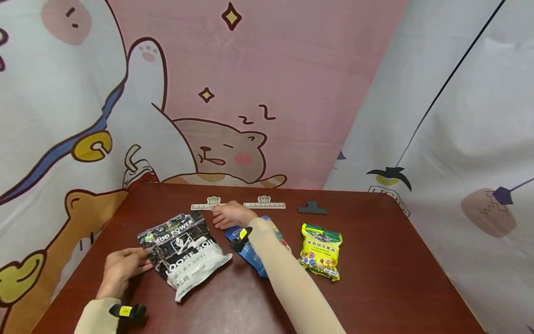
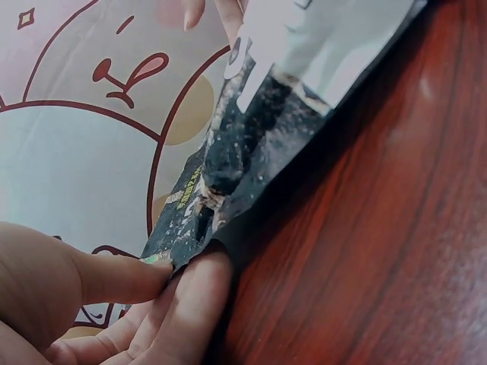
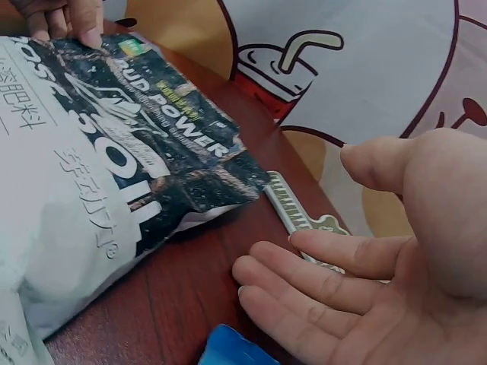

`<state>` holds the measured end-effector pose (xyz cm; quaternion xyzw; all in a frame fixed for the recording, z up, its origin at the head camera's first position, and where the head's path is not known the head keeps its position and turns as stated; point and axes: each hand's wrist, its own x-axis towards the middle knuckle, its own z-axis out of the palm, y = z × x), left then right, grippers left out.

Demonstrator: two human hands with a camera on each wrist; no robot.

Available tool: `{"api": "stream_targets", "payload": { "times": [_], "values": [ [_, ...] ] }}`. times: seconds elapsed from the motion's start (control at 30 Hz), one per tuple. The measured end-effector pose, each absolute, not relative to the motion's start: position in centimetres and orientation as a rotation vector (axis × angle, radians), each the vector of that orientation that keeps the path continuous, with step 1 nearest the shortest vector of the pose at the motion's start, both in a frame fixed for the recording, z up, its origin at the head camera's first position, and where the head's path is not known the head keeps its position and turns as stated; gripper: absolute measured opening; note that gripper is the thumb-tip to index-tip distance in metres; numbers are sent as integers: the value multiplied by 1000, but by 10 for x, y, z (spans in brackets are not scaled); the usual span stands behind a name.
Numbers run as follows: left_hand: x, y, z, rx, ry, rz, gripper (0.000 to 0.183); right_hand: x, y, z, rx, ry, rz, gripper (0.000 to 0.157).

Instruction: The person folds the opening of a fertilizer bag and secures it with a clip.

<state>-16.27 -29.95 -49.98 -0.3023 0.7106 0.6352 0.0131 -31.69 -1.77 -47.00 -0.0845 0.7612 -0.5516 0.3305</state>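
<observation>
A black-and-white bag of loose soil (image 1: 185, 253) lies tilted on the left part of the table. My left hand (image 1: 123, 268) pinches its left edge; the left wrist view shows the thumb (image 2: 122, 281) on one side of the film and fingers on the other. My right hand (image 1: 233, 215) reaches over a blue bag (image 1: 252, 255), which the forearm partly covers. Its fingers are spread and hold nothing in the right wrist view, with the fingertips by a pale ruler-shaped clip (image 3: 288, 204) just beyond the soil bag's top corner.
A second ruler-shaped clip (image 1: 264, 205) and a dark grey clip (image 1: 312, 208) lie in a row along the back of the table (image 1: 388, 278). To the right of my forearm sits a yellow fertilizer bag (image 1: 321, 253). A printed cloth (image 1: 292, 69) hangs behind the table.
</observation>
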Motion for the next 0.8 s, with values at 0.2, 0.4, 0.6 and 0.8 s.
{"api": "stream_targets", "payload": {
  "times": [0.2,0.4,0.6,0.8],
  "values": [
    [-163,-299,-501,-934,2215,1988,48,-315,-30,-477,-215,1999,-1480,52],
    [-162,-298,-500,-951,2228,1981,49,-309,-46,-483,-172,2040,-1522,45],
    [-162,-297,-501,-944,2231,1987,50,-302,-59,-486,-149,2194,-1463,34],
    [-161,-297,-502,-932,2222,2012,53,-296,-61,-484,-196,2325,-1372,23]
  ]
}}
